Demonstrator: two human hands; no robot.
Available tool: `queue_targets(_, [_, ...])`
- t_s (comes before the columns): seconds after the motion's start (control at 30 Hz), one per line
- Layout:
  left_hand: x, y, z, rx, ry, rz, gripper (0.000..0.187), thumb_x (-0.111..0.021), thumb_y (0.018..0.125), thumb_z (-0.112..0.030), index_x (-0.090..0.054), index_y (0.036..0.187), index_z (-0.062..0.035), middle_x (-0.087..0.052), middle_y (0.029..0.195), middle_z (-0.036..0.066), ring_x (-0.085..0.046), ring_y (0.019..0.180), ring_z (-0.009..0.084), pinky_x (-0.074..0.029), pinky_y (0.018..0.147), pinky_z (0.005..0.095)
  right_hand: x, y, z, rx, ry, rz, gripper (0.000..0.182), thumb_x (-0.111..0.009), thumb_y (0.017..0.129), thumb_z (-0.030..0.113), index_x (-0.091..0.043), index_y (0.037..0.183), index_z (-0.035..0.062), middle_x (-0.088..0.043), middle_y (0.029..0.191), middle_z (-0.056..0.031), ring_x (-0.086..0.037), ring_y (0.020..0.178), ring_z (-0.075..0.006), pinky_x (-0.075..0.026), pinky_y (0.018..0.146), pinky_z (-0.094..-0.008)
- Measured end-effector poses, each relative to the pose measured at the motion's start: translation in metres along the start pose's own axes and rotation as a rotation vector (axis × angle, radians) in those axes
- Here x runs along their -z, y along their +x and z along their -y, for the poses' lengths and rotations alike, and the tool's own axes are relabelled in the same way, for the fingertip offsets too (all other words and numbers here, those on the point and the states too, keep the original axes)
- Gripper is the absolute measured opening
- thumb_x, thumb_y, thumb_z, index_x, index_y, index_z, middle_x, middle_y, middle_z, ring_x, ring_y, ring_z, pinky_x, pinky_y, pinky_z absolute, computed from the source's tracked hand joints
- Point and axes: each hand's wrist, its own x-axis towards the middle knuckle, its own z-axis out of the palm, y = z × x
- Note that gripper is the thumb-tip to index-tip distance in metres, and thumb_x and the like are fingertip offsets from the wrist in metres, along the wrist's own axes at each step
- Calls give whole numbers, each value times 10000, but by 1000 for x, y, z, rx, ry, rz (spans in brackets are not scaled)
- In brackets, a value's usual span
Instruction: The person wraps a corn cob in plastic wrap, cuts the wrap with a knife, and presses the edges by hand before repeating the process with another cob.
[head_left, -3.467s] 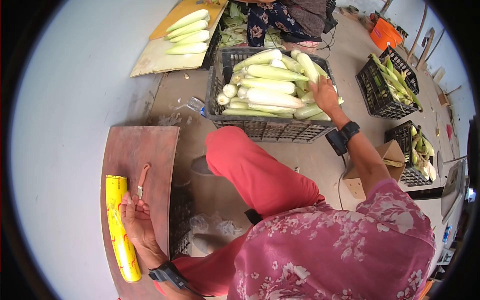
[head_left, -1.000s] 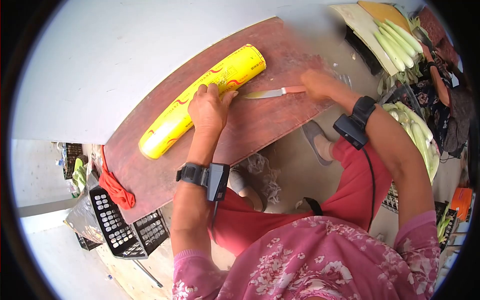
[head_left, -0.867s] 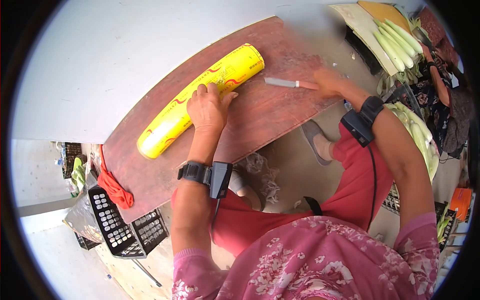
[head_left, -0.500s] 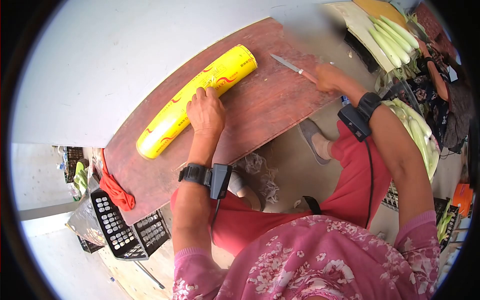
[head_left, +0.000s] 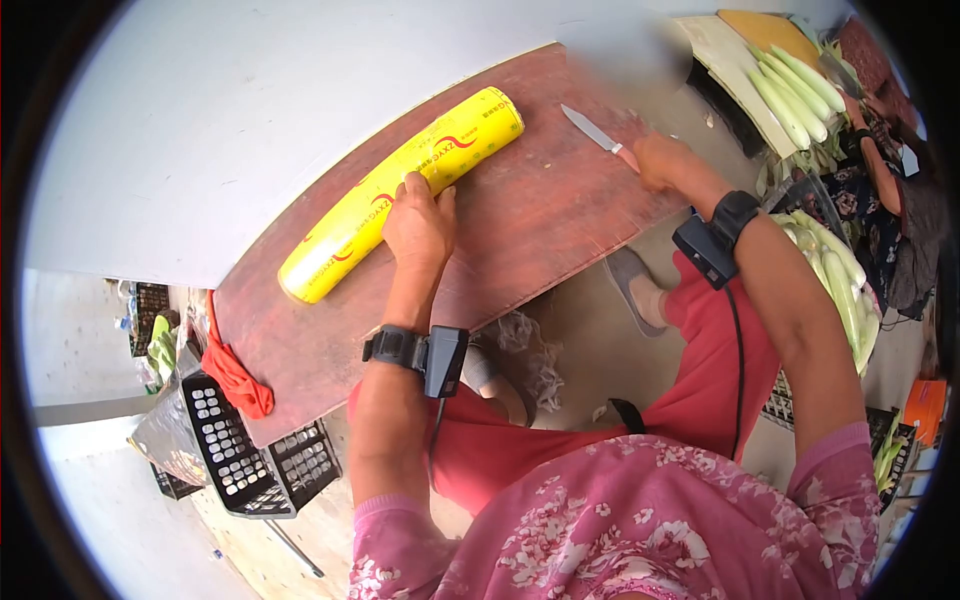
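bright daylight, strong fisheye distortion

The right hand (head_left: 665, 160) has lifted the knife (head_left: 598, 133) off the board (head_left: 530, 215).

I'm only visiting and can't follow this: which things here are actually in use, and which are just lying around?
In use:
- yellow roll, with the left hand resting on it
- knife, gripped by the right hand
- red-brown board under both

Lying about:
- red cloth at the board's end
- black crate beneath it
- peeled corn cobs on a far board
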Motion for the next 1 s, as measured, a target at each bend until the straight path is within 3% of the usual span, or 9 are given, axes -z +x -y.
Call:
queue_targets(0.13, [4, 8, -4, 13, 26, -14, 416, -722, 806, -329, -503, 1008, -38, -626, 981, 205, -646, 861, 382, -520, 703, 462, 3, 3, 1, 56, -92, 15, 278, -643, 853, 208, -659, 1069, 34, -650, 1115, -191, -628, 1047, -362, -530, 820, -453])
queue_targets(0.23, [4, 12, -5, -3, 80, -49, 410, -707, 821, -329, -514, 1058, -56, -622, 965, 188, -644, 864, 376, -517, 695, 459, -12, 13, 8, 110, 152, -275, 346, -661, 846, 219, -601, 1146, 57, -592, 1199, -176, -594, 1092, -375, -509, 851, -469])
queue_targets(0.33, [-2, 20, -1, -7, 124, -77, 339, -655, 862, -300, -534, 1095, -84, -618, 947, 173, -642, 857, 374, -516, 691, 466, -18, 18, 14, 205, 154, -297, 372, -684, 813, 176, -541, 1114, 9, -545, 1138, -204, -542, 1098, -380, -456, 906, -454])
queue_targets(0.47, [-6, 30, 6, -8, 95, -120, 215, -578, 911, -243, -568, 1086, -120, -618, 954, 155, -641, 834, 371, -515, 681, 473, -14, 14, 25, 235, 188, -220, 356, -691, 804, 188, -561, 1078, 3, -553, 1112, -212, -537, 1089, -394, -456, 902, -458])
queue_targets(0.67, [-13, 41, 12, 2, 68, -209, 107, -552, 901, -175, -605, 987, -140, -616, 855, 137, -641, 778, 351, -508, 629, 462, -19, 20, 26, 261, 227, -226, 319, -698, 799, 188, -579, 1025, -3, -555, 1106, -212, -535, 1081, -399, -454, 891, -467])
queue_targets(0.87, [-16, 45, 17, 52, -182, -268, 94, -557, 911, -172, -613, 932, -100, -660, 889, 148, -627, 755, 376, -504, 657, 455, -11, 11, 26, 245, 248, -227, 305, -698, 798, 185, -574, 1009, 2, -555, 1088, -212, -533, 1066, -397, -449, 887, -468])
queue_targets(1.0, [-14, 47, 25, 125, -453, -260, 57, -552, 924, -107, -586, 911, -64, -646, 818, 142, -641, 715, 298, -503, 639, 383, -17, 21, 24, 314, 273, -278, 270, -691, 801, 168, -562, 972, 5, -550, 1050, -207, -533, 1031, -395, -439, 862, -477])
